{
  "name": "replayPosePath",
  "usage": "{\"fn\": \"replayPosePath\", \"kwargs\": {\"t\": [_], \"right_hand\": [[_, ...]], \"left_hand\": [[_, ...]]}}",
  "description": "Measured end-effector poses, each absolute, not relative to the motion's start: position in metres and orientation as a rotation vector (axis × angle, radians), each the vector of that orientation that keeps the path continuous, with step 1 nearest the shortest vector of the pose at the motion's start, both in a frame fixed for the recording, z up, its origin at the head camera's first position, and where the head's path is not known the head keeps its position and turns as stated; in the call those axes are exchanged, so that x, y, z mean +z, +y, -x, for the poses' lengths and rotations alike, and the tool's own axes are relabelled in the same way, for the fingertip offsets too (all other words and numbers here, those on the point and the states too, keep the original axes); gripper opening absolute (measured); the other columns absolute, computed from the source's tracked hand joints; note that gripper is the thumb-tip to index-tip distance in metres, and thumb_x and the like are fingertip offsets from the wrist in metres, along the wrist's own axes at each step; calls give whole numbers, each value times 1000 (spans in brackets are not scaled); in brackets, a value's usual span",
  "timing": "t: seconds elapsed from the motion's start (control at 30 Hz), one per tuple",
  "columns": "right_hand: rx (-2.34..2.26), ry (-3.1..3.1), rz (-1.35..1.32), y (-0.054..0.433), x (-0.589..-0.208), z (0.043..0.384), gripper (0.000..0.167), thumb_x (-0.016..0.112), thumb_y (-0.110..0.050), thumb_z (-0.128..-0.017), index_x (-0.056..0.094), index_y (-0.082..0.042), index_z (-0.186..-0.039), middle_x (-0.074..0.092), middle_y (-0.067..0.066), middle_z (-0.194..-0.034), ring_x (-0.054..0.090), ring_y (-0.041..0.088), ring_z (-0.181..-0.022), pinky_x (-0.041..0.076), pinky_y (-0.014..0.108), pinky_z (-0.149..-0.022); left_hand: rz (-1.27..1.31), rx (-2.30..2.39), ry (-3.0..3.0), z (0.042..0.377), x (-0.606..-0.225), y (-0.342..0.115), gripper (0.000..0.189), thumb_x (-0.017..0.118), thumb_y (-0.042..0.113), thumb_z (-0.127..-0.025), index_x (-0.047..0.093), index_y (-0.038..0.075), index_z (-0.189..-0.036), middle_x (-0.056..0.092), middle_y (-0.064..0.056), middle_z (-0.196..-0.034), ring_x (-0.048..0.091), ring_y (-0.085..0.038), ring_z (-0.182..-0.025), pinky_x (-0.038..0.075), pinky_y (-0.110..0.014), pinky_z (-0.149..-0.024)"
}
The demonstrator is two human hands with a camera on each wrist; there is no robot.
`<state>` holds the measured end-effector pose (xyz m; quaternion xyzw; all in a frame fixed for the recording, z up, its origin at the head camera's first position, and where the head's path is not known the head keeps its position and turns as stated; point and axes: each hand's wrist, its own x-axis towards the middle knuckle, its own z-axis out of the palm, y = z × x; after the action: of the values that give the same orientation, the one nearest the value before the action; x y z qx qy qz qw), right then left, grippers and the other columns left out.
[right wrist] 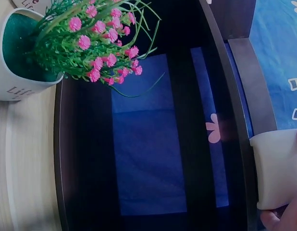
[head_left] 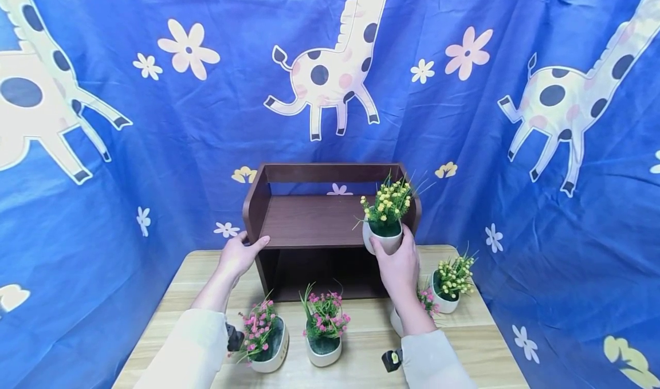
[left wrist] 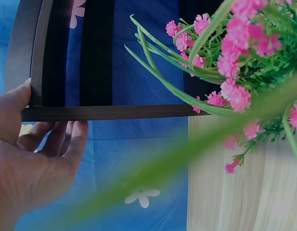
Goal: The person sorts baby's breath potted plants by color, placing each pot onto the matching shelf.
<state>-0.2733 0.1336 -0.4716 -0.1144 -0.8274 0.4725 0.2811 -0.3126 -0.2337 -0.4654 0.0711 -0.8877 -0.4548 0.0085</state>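
Observation:
A dark brown two-tier shelf [head_left: 314, 217] stands at the back of the table. My left hand [head_left: 239, 254] holds its left side panel, thumb on the inner side and fingers along the outside; the left wrist view shows this hand [left wrist: 40, 163] close up. With my right hand [head_left: 399, 263] I grip a white pot of yellow flowers [head_left: 384, 237] at the right end of the upper board. The right wrist view has this white pot [right wrist: 278, 168] at its right edge, by the board's front; whether its base touches the board is hidden.
Two pots of pink flowers, one at left [head_left: 270, 349] and one mid-table [head_left: 325, 343], stand before the shelf. Another pink-flowered pot [head_left: 396, 322] is partly behind my right forearm. A second yellow-flowered pot [head_left: 447, 300] stands at right. Blue giraffe-print curtain [head_left: 232, 120] surrounds the table.

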Motion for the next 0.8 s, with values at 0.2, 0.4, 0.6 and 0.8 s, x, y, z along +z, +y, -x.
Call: {"fn": "replayPosePath", "kwargs": {"t": [0.2,0.4,0.6,0.8], "right_hand": [[1247,-2233,319,133,-472,284,86,89,-49,-87,52,-14,-156,65,19,-149,62,42,-136,52,62,-108],[1222,-2243,301,134,-474,293,87,90,-48,-86,52,-13,-156,65,20,-149,63,43,-136,52,61,-108],[1195,-2260,284,135,-476,303,88,91,-47,-86,51,-12,-156,66,20,-149,64,44,-135,53,61,-108],[1192,-2249,247,135,-477,310,88,90,-45,-88,49,-9,-157,65,24,-149,66,46,-133,54,61,-108]], "left_hand": [[-222,-1438,-2761,312,-466,-233,77,66,54,-105,50,-3,-154,52,-35,-158,48,-51,-150,39,-62,-126],[-219,-1433,-2763,313,-468,-234,79,66,56,-105,50,-3,-155,52,-35,-159,48,-51,-150,39,-63,-126],[-210,-1421,-2769,313,-468,-234,80,65,56,-105,49,-3,-156,52,-35,-159,47,-52,-150,38,-63,-126],[-205,-1430,-2759,313,-469,-234,77,66,54,-106,50,-3,-155,53,-35,-158,49,-51,-150,39,-62,-126]]}}
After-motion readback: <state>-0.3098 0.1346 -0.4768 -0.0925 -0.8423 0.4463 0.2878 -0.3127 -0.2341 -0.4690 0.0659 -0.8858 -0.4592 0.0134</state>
